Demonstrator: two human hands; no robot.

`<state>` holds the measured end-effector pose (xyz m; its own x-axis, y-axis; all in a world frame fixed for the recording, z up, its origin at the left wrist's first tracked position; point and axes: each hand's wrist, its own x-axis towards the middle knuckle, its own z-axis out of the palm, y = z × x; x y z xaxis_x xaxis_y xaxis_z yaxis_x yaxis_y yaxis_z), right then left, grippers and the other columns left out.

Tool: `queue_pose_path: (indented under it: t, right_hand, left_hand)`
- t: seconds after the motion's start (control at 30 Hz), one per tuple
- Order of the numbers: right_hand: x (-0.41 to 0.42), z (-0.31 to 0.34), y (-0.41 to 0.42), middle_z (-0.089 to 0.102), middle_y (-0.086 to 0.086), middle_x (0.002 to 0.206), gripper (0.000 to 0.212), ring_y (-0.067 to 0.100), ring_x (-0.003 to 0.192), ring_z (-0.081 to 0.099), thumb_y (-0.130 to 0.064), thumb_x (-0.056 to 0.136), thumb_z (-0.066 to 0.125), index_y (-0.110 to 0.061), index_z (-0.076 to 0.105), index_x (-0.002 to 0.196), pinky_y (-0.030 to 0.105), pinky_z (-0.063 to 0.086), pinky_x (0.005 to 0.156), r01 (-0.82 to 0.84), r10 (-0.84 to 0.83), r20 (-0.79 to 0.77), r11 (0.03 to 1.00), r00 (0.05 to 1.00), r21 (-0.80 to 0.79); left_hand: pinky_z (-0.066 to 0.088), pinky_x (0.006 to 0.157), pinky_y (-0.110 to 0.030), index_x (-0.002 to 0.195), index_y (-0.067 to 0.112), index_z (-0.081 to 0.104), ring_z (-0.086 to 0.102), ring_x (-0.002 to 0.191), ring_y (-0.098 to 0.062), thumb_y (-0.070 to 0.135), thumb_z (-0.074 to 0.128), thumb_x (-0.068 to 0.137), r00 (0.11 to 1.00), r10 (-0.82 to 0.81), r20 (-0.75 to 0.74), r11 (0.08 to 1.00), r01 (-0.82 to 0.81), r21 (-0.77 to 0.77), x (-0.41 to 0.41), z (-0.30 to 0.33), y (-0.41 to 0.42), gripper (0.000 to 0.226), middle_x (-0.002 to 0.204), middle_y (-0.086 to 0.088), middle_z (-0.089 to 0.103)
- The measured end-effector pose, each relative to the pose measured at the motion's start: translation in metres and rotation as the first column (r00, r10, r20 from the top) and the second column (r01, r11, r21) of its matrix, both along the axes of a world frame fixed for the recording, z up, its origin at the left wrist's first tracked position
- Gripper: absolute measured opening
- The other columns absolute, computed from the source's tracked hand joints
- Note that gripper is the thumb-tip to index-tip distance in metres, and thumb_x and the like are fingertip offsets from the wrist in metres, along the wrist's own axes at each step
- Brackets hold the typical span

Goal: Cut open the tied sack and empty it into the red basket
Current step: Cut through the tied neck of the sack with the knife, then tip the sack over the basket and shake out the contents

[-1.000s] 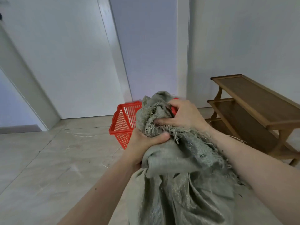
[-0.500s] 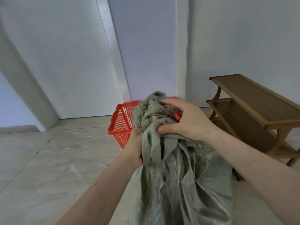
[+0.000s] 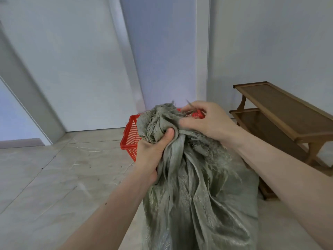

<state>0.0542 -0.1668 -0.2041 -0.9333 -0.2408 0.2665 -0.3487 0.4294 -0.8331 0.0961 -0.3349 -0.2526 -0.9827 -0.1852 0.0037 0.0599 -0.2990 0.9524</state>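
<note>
A tiled floor [image 3: 45, 177] runs to white walls, with a wooden shelf [image 3: 281, 112] on the right. The grey-green sack [image 3: 198, 195] stands upright in the middle, its gathered neck held at the top. Behind it, partly hidden, sits the red basket [image 3: 131, 138]. The left hand [image 3: 153, 152] grips the bunched neck from below, thumb pressed into the cloth. The right hand [image 3: 210, 121] pinches the frayed top edge just above.
</note>
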Motion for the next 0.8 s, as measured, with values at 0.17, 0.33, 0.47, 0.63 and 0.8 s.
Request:
queue_pose_path:
  t: [0.17, 0.33, 0.47, 0.63, 0.8]
  right_hand:
    - [0.02, -0.023, -0.01, 0.05, -0.019, 0.144, 0.104, 0.003, 0.125, 0.052, -0.082, 0.056, 0.069, -0.051, 0.031, 0.146, 0.03, 0.042, 0.107, -0.086, 0.092, -0.042, 0.987, 0.995, 0.133]
    - [0.008, -0.027, -0.017, 0.068, -0.027, 0.11, 0.068, -0.012, 0.102, 0.061, -0.058, 0.06, 0.087, -0.042, 0.061, 0.122, 0.021, 0.047, 0.097, -0.046, 0.038, -0.092, 0.995, 0.995, -0.086]
    - [-0.005, -0.023, -0.019, 0.074, -0.019, 0.103, 0.054, -0.005, 0.099, 0.067, -0.042, 0.064, 0.091, -0.029, 0.072, 0.113, 0.028, 0.051, 0.097, -0.083, 0.074, -0.093, 0.992, 0.993, -0.092]
    - [-0.026, -0.029, -0.011, 0.078, -0.006, 0.1, 0.037, 0.011, 0.097, 0.073, -0.025, 0.069, 0.09, -0.019, 0.076, 0.103, 0.041, 0.055, 0.096, -0.03, 0.032, 0.004, 0.963, 0.999, -0.266]
    - [-0.04, -0.031, -0.008, 0.078, -0.007, 0.083, 0.021, 0.008, 0.079, 0.075, -0.012, 0.075, 0.085, -0.017, 0.074, 0.092, 0.021, 0.058, 0.069, -0.083, 0.163, 0.168, 0.911, 0.972, -0.403]
  left_hand:
    - [0.058, 0.088, -0.054, 0.117, 0.006, 0.07, 0.074, 0.097, -0.035, 0.037, 0.082, 0.063, 0.994, -0.055, 0.095, 0.997, 0.049, 0.062, -0.003, 0.012, 0.001, 0.064, 0.107, -0.017, 0.076]
    - [0.062, 0.078, -0.041, 0.126, 0.011, 0.064, 0.074, 0.099, -0.028, 0.051, 0.068, 0.071, 0.956, -0.235, 0.178, 0.972, 0.228, 0.06, -0.002, 0.015, 0.002, 0.068, 0.112, -0.014, 0.075]
    - [0.062, 0.081, -0.036, 0.128, 0.014, 0.063, 0.072, 0.106, -0.025, 0.062, 0.061, 0.07, 0.924, -0.319, 0.212, 0.948, 0.308, 0.085, 0.0, 0.011, -0.005, 0.076, 0.118, -0.012, 0.074]
    - [0.06, 0.066, -0.031, 0.125, 0.035, 0.054, 0.074, 0.096, -0.019, 0.058, 0.083, 0.052, 0.976, -0.083, 0.199, 0.98, 0.117, -0.162, -0.01, -0.009, -0.009, 0.081, 0.119, -0.004, 0.07]
    - [0.058, 0.092, -0.037, 0.143, 0.034, 0.04, 0.064, 0.121, -0.021, 0.066, 0.09, 0.042, 0.987, -0.161, -0.009, 0.969, 0.156, -0.192, -0.031, -0.03, -0.009, 0.117, 0.136, 0.0, 0.063]
